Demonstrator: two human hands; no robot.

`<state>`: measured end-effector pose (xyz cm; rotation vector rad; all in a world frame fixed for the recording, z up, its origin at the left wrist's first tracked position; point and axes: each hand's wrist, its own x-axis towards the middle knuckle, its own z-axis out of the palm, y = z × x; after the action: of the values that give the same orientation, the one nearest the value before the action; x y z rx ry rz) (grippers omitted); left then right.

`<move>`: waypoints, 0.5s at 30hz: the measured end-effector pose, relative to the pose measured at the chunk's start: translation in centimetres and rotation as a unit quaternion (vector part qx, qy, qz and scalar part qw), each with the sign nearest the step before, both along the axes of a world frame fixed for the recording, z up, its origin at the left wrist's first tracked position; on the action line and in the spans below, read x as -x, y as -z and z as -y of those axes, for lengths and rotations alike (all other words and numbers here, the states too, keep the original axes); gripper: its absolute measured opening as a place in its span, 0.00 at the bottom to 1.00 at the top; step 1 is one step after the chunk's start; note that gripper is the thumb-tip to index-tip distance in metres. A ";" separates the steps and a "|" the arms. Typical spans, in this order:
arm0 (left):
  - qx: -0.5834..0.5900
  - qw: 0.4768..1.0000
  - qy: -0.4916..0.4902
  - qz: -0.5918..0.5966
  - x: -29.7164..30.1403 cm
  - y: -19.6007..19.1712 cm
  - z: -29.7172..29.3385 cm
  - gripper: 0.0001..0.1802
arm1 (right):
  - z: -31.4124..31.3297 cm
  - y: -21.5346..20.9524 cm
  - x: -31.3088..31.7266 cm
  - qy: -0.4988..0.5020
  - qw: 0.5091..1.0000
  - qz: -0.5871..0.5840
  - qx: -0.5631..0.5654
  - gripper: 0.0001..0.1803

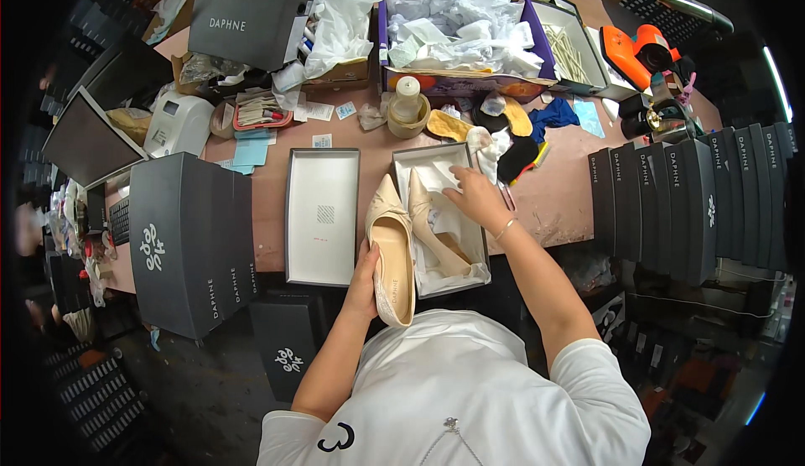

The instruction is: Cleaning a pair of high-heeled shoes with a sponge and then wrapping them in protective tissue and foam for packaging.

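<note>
The right hand hides part of the white tissue paper it pinches inside the open shoe box, where one cream pump lies. The left hand has its fingers curled round the heel of a second cream pump.

White short-sleeve tee, black curl mark on left sleeve at 7 o'clock; thin bracelet on right wrist, thin chain at neck.

Open grey shoebox beside its lid; dark boxes stacked right.
</note>
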<state>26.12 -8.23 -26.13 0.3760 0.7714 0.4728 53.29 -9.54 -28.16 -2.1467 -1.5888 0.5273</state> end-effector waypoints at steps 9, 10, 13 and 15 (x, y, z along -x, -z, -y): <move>0.086 0.991 0.033 0.097 0.1 -1.1 -0.2 0.33 | -2.2 -4.3 0.6 0.045 0.968 -0.247 0.011 0.06; 0.083 0.994 0.025 0.059 -0.5 -1.8 -0.4 0.38 | -1.8 -4.8 0.8 0.055 0.926 -0.374 -0.004 0.07; 0.073 0.990 0.037 0.113 -1.3 -1.8 -0.6 0.40 | 0.0 -6.8 2.9 0.062 0.800 -0.592 -0.069 0.09; 0.055 0.994 0.011 0.091 -2.1 -2.7 -0.2 0.45 | 0.6 -8.7 6.0 0.034 0.806 -0.578 -0.128 0.11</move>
<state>28.27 -8.00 -23.42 0.2347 0.6136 0.4352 47.30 -10.11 -19.49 -1.1690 -0.7815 1.1995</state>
